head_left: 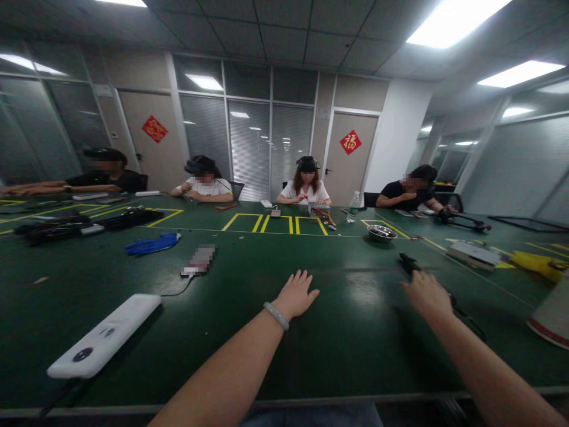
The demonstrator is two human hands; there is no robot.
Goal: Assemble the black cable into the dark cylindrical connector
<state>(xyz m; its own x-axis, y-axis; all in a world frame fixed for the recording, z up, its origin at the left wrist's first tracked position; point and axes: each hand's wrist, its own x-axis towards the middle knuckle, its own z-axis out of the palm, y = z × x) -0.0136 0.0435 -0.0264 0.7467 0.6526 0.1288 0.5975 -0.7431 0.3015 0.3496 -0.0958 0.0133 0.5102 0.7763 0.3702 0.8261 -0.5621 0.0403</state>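
Observation:
My left hand (294,295) lies palm down on the green table (338,350), its fingers spread and nothing in it. A pale bangle (276,316) circles that wrist. Farther right, my right hand (429,295) is on a slim black corded object (408,262), fingers bent down over its middle. One end of this object sticks out beyond the fingers, and a black cord trails out on the right side. My fingertips are hidden, and the object's exact kind does not show.
At left are a white power strip (106,337), a blurred-out phone-like object (198,261) on a cable and a blue glove (153,244). A metal bowl (381,233), water bottle (353,207), white box (475,255) and yellow item (539,266) stand farther off. Several people sit opposite.

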